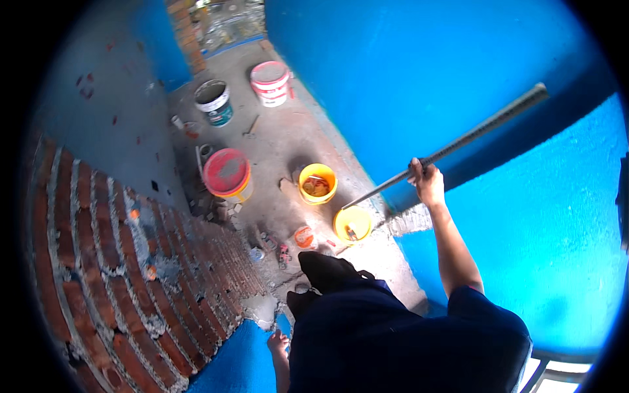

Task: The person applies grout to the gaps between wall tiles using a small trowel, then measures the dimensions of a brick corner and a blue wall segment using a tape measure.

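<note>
My right hand (427, 183) is wrapped round a long, straight metal bar (485, 134), which looks like a plasterer's straightedge. It slants along the blue wall, its far end up at the right, its lower end close to a yellow bucket (352, 224). A small tool, too small to make out, lies in that bucket. Down at my left side, my left hand (278, 342) hangs beside a blue-painted surface (232, 363), its fingers curled with nothing visible in them. Another yellow bucket (318, 184), with orange-brown contents, stands on the floor ahead of me.
A rough brick wall (124, 281) rises at the left, a blue wall (406, 65) at the right. Along the concrete floor (282, 141) stand a red-topped bucket (227, 171), a dark-filled pail (213, 103), a white-and-red bucket (269, 84) and an orange-topped tub (304, 236). Rubble lies by the brick wall.
</note>
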Tool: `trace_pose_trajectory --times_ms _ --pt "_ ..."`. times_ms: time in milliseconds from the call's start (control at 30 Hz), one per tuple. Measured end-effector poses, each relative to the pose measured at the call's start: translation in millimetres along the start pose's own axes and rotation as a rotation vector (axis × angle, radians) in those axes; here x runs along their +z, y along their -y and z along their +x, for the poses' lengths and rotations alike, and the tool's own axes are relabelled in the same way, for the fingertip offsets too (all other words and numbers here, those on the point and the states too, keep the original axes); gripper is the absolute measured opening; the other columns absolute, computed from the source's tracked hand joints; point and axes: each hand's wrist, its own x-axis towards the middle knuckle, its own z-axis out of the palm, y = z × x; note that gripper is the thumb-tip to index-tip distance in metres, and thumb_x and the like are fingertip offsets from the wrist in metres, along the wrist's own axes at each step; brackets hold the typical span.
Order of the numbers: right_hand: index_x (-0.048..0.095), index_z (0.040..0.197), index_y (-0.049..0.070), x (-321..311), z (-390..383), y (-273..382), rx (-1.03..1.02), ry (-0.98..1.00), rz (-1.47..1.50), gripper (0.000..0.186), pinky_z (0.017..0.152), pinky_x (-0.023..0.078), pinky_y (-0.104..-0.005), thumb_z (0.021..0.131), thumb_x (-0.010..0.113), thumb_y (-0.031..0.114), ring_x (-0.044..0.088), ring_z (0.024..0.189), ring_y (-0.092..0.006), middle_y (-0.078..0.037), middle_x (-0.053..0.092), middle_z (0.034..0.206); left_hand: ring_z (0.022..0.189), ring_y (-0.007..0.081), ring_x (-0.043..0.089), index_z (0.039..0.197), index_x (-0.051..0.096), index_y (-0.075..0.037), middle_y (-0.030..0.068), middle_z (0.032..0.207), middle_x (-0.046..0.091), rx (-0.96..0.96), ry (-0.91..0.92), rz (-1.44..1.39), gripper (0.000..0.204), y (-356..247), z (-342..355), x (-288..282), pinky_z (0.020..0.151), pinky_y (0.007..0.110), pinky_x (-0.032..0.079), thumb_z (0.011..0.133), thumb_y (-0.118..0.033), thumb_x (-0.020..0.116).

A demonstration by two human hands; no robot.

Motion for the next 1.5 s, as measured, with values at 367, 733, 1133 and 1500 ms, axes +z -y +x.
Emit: trace_pose_trajectory --times_ms 367,733,1133,1500 --pt "0.065 0.088 -0.002 -34 53 -84 0.177 -0.344 0.136 0.04 0.056 0.052 -0.0307 0.094 0.054 0.036 0.065 0.06 -0.0177 -0.012 0.068 0.074 0.06 0.0208 0.059 0.102 0.059 -0.003 0.015 0.08 0.064 0.028 0.05 0.298 0.031 -98 47 19 0.048 0.03 0.045 0.085 -0.029 0.06" --pt "0.065 0.077 0.002 9 122 -254 0.435 -0.253 0.088 0.046 0.056 0.051 -0.0345 0.092 0.051 0.043 0.066 0.058 -0.0192 -0.01 0.065 0.061 0.058 0.0105 0.048 0.083 0.051 -0.011 0.0035 0.076 0.052 -0.109 0.418 0.102 0.011 -263 75 178 0.049 0.02 0.035 0.089 -0.02 0.045" --pt "0.063 0.104 0.009 55 110 -406 0.752 -0.402 0.004 0.031 0.069 0.052 -0.0387 0.079 0.066 0.027 0.065 0.075 -0.0274 -0.012 0.067 0.08 0.056 0.0192 0.048 0.104 0.055 -0.006 0.0139 0.084 0.058 0.065 0.314 0.168 0.025 -367 45 179 0.049 0.026 0.041 0.088 -0.024 0.061" --pt "0.057 0.09 0.002 141 38 -319 1.25 -0.058 0.446 0.026 0.044 0.051 -0.0345 0.087 0.055 0.027 0.059 0.051 -0.0217 -0.009 0.058 0.07 0.048 0.0081 0.041 0.101 0.057 -0.003 0.0032 0.065 0.049 0.002 0.11 0.312 0.016 -439 80 267 0.043 0.02 0.034 0.089 -0.013 0.061"
